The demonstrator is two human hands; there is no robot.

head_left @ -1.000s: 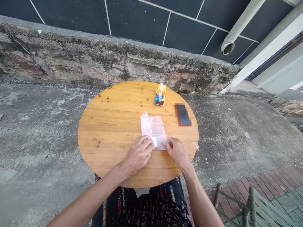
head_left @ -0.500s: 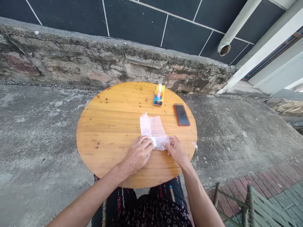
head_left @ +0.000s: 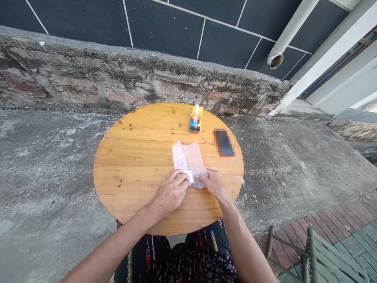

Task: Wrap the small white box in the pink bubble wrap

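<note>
A pinkish, see-through sheet of bubble wrap (head_left: pixel 193 155) lies creased near the middle of the round wooden table. A small white object (head_left: pixel 190 177) shows at its near part, partly covered by my fingers, so its kind cannot be made out. My left hand (head_left: pixel 173 188) has its fingers bent over the wrap and the white object, pressing from the left. From the right, my right hand (head_left: pixel 214 184) grips the folded-over side of the wrap, thumb on top and close to the white object. The fingers under the wrap are hidden.
A yellow and blue tape dispenser (head_left: pixel 195 118) stands at the table's far side. A dark, blurred-out phone-like slab (head_left: pixel 225 143) with a reddish edge lies at the right. A clear tape strip (head_left: pixel 240 179) hangs at the right rim. A folding chair (head_left: pixel 312 251) stands lower right.
My right hand has moved left with the wrap's right side, folding it in toward the white object. My left hand has stayed in place on the wrap.
</note>
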